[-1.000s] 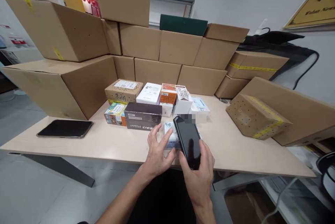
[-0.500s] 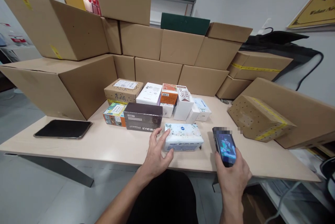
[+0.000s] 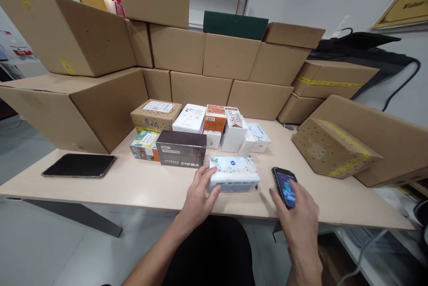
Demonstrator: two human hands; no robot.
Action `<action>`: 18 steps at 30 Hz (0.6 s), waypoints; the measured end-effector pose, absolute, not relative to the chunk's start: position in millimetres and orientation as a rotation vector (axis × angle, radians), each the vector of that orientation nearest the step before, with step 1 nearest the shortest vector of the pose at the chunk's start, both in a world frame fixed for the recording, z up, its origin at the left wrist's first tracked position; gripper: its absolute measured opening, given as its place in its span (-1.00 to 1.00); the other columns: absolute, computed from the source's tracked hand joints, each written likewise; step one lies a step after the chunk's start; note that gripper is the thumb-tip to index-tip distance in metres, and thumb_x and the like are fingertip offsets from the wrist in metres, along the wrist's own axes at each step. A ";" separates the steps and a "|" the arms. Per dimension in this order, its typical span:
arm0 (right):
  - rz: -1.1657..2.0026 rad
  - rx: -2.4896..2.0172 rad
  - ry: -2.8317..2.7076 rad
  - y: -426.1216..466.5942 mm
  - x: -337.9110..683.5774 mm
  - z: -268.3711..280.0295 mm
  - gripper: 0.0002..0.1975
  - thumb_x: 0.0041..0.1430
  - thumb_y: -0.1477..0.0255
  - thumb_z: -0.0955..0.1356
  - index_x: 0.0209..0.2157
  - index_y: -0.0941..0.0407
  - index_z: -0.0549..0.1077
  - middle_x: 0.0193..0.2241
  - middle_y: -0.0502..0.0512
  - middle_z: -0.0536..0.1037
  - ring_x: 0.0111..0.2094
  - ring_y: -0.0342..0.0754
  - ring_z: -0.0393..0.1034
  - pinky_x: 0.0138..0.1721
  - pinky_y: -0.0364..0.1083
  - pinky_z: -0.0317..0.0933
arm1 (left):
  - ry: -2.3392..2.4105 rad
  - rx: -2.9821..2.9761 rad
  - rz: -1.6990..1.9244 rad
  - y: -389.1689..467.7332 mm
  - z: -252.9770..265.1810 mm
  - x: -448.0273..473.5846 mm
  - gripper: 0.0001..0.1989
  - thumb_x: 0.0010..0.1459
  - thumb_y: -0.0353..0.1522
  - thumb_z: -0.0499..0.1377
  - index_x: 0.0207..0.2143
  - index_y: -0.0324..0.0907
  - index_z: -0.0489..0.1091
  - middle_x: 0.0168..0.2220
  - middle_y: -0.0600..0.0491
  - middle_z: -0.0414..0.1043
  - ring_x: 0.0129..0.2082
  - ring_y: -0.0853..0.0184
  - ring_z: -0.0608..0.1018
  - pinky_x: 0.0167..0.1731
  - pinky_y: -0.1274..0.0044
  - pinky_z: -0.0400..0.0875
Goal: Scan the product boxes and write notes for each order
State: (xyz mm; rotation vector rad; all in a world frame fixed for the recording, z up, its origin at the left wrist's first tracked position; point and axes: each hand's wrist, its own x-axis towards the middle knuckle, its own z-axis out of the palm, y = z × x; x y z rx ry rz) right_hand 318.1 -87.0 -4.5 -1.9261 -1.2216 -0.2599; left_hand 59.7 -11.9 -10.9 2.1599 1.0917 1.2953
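A white tissue pack with a floral print and a blue mark lies near the table's front edge. At its left end is my left hand, fingers apart and slightly bent, fingertips and thumb against the pack without wrapping round it. To the right, a lit smartphone lies face up on the table. My right hand hovers over the phone's lower right part, thumb and fingers spread; a fingertip is over the screen, and I cannot tell if it touches.
Behind the pack stand a dark box, a colourful carton, a labelled cardboard box and several white and orange cartons. A larger phone lies left. Cardboard boxes wall the back and sides; a dotted box leans right.
My right hand has loosened from the phone, its thumb now apart from the phone's side and its fingers over the screen. My left hand has drawn slightly closer round the tissue pack's end.
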 end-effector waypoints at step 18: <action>0.197 -1.548 -1.005 -45.0 366.3 64.3 -0.12 -0.01 0.09 0.47 0.29 0.10 0.19 0.14 0.33 0.41 -0.10 0.13 0.49 -0.34 -0.02 0.42 | 0.939 2.033 1.393 -17.1 -19.8 53.6 -0.44 0.30 -0.36 0.12 0.30 -0.11 0.04 0.18 -0.19 0.33 0.14 0.17 0.48 0.13 0.24 0.44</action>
